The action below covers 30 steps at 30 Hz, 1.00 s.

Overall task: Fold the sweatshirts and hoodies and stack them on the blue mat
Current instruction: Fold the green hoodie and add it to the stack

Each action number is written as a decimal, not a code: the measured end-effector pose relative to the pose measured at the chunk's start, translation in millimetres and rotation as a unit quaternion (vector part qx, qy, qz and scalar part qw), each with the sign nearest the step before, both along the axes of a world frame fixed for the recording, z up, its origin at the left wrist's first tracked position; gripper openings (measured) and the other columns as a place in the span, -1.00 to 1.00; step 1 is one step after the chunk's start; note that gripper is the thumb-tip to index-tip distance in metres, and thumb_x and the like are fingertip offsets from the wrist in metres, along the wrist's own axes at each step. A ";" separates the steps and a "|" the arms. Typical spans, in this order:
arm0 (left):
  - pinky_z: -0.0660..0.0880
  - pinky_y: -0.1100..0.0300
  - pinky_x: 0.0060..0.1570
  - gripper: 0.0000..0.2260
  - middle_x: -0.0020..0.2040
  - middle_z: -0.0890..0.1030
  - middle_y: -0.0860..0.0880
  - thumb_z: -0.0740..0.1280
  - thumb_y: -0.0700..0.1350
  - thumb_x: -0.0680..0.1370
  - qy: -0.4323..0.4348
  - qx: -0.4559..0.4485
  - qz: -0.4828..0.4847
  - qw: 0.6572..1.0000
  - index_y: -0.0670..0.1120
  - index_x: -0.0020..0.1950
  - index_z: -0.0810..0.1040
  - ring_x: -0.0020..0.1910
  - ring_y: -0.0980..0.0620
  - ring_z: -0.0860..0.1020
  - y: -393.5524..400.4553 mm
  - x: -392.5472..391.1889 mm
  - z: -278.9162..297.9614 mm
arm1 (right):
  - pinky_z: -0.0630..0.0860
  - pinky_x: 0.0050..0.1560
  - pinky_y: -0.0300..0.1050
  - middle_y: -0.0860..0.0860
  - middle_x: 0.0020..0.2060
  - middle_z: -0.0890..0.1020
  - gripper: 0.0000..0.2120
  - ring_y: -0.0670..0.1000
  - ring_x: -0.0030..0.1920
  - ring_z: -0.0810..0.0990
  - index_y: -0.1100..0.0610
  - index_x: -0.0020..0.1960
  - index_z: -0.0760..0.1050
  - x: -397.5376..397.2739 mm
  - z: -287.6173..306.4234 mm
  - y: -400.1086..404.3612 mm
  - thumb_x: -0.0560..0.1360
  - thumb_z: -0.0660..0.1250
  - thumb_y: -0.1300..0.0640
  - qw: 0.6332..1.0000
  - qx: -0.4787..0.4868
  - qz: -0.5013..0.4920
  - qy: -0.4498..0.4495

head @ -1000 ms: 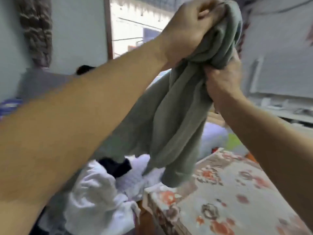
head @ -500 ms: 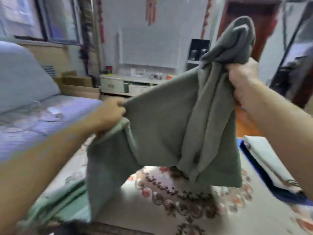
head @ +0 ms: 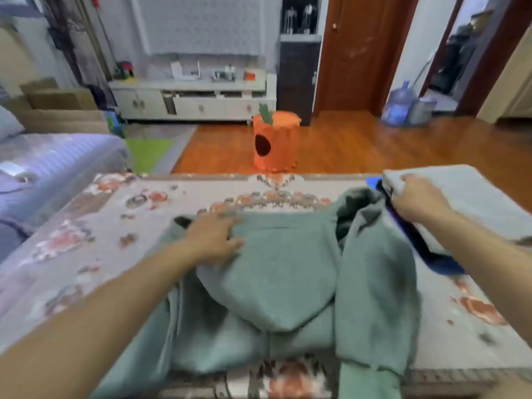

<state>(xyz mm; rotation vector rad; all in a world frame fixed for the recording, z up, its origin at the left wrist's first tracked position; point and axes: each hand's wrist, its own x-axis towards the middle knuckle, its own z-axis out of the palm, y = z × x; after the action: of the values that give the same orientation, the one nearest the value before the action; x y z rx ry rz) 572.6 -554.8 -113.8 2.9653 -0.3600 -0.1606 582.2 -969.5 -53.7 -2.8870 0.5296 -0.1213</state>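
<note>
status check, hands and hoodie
Left hand flat on green hoodie, spread unfolded. Right hand at folded grey garment on blue mat. Nothing blocking.

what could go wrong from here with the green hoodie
1. The hoodie hangs over the table's near edge, so its weight could drag it off.
2. Its right sleeve lies bunched against the folded grey top and blue mat; pulling it straight may shift that stack.
3. The left hand presses one side only, so smoothing could leave creases elsewhere.
</note>
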 end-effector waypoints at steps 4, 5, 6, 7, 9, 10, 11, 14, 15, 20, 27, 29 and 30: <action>-0.04 0.01 0.59 -0.04 0.65 0.02 0.02 0.07 0.67 0.28 0.191 -0.077 -0.039 0.978 0.25 0.60 0.14 0.62 -0.03 0.01 18.3 -49.1 -78.6 | 0.22 0.46 -0.10 0.14 0.44 0.41 -0.40 0.13 0.44 0.37 0.11 0.46 0.39 -55.8 -63.2 51.2 0.50 0.45 -0.03 0.950 0.052 0.288 0.109; -0.09 0.00 0.59 0.00 0.65 -0.08 0.10 0.09 0.69 0.22 0.218 -0.088 -0.057 0.970 0.31 0.60 0.05 0.63 0.02 -0.11 27.3 -55.7 -85.4 | 0.07 0.50 -0.15 0.11 0.53 0.24 -0.26 0.09 0.53 0.20 0.06 0.55 0.26 -72.2 -74.3 65.3 0.48 0.45 -0.12 0.924 0.049 0.343 0.164; -0.12 0.00 0.59 0.01 0.63 -0.17 0.17 0.16 0.68 0.21 0.232 -0.096 -0.081 0.965 0.36 0.58 -0.03 0.62 0.07 -0.21 33.9 -61.9 -88.9 | -0.03 0.52 -0.16 0.07 0.58 0.08 -0.15 0.07 0.58 0.05 0.00 0.60 0.12 -84.1 -87.5 74.8 0.46 0.43 -0.20 0.900 0.042 0.380 0.210; -0.14 0.00 0.59 0.00 0.61 -0.24 0.22 0.26 0.63 0.24 0.240 -0.098 -0.100 0.961 0.40 0.57 -0.09 0.59 0.11 -0.28 38.6 -66.1 -90.5 | -0.08 0.53 -0.14 0.04 0.60 -0.03 -0.06 0.06 0.59 -0.05 -0.06 0.62 -0.01 -90.6 -99.5 79.8 0.44 0.42 -0.26 0.887 0.024 0.391 0.246; -0.12 0.04 0.58 -0.01 0.60 -0.25 0.25 0.42 0.46 0.32 0.237 -0.095 -0.119 0.959 0.41 0.57 -0.12 0.57 0.15 -0.31 43.7 -66.3 -90.8 | -0.07 0.56 -0.08 0.05 0.61 -0.13 0.05 0.10 0.59 -0.09 -0.14 0.61 -0.20 -89.3 -115.5 83.2 0.38 0.39 -0.36 0.892 -0.010 0.361 0.271; -0.09 0.07 0.57 -0.04 0.61 -0.18 0.21 0.45 0.36 0.36 0.207 -0.082 -0.128 0.966 0.38 0.58 -0.09 0.59 0.13 -0.25 43.5 -64.5 -91.4 | -0.02 0.57 -0.03 0.05 0.61 -0.14 0.08 0.13 0.59 -0.07 -0.15 0.60 -0.25 -85.5 -117.6 86.7 0.36 0.37 -0.38 0.900 -0.026 0.350 0.260; -0.03 0.09 0.57 -0.11 0.63 -0.06 0.16 0.45 0.24 0.42 0.161 -0.066 -0.130 0.976 0.34 0.60 -0.02 0.61 0.08 -0.12 41.8 -61.7 -91.9 | 0.04 0.57 0.03 0.04 0.60 -0.13 0.07 0.15 0.58 -0.04 -0.16 0.60 -0.26 -81.6 -116.1 92.2 0.36 0.36 -0.37 0.903 -0.045 0.353 0.241; 0.20 0.12 0.45 -0.34 0.48 0.32 0.05 0.37 -0.05 0.52 0.061 -0.069 -0.101 0.991 0.20 0.58 0.23 0.43 -0.04 0.29 36.5 -50.5 -86.0 | 0.07 0.54 0.10 0.01 0.56 0.09 -0.13 0.13 0.53 0.10 -0.12 0.60 -0.06 -72.3 -112.5 103.4 0.41 0.31 -0.11 0.882 -0.159 0.408 0.172; 0.26 0.13 0.39 -0.42 0.39 0.40 0.05 0.34 -0.08 0.52 0.062 -0.064 -0.096 0.991 0.17 0.53 0.33 0.34 -0.05 0.36 36.3 -47.4 -82.8 | 0.09 0.52 0.09 0.01 0.49 0.25 -0.24 0.11 0.49 0.22 -0.10 0.56 0.09 -69.7 -112.9 103.4 0.42 0.29 -0.02 0.877 -0.196 0.410 0.156; 0.45 0.16 -0.20 -0.86 -0.32 0.56 0.14 0.39 -0.01 0.48 0.166 -0.122 -0.090 0.975 0.00 -0.27 0.54 -0.26 0.14 0.52 34.8 -34.9 -44.0 | 0.42 -0.01 -0.03 0.03 0.06 0.62 -0.69 0.16 0.10 0.58 -0.04 0.08 0.43 -61.6 -83.9 86.5 0.46 0.11 0.27 0.919 -0.146 0.341 0.135; 0.53 0.14 -0.26 -0.81 -0.18 0.67 -0.15 0.47 -0.05 0.54 0.291 -0.252 -0.042 0.922 -0.17 -0.14 0.64 -0.23 -0.04 0.61 33.7 7.1 50.6 | 0.65 -0.12 -0.02 0.04 -0.19 0.69 -0.77 0.04 -0.15 0.67 0.07 -0.13 0.58 7.4 20.8 58.5 0.39 0.22 0.33 0.901 -0.036 0.307 0.304; 0.41 0.25 -0.49 -0.78 -0.32 0.47 -0.17 0.37 -0.08 0.53 0.137 -0.274 0.048 0.951 -0.18 -0.23 0.49 -0.42 -0.05 0.46 25.4 48.5 69.6 | 0.58 -0.17 -0.11 0.10 -0.09 0.68 -0.77 0.10 -0.13 0.64 0.07 -0.08 0.57 51.3 50.9 67.8 0.49 0.22 0.34 0.966 -0.031 0.227 0.120; 0.45 0.24 -0.50 -0.83 -0.28 0.45 -0.14 0.31 -0.09 0.59 0.064 -0.391 0.107 0.912 -0.16 -0.14 0.46 -0.43 -0.02 0.47 19.4 69.8 82.7 | 0.56 -0.06 -0.06 0.12 0.03 0.66 -0.81 0.16 -0.01 0.61 0.07 0.07 0.56 72.0 65.7 70.3 0.54 0.24 0.26 0.983 -0.022 0.182 -0.016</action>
<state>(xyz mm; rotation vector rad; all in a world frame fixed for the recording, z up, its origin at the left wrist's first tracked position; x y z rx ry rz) 642.4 -535.4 -31.2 2.1609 -0.0477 -0.1389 654.2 -899.2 12.0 -2.9610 -0.0112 -0.1229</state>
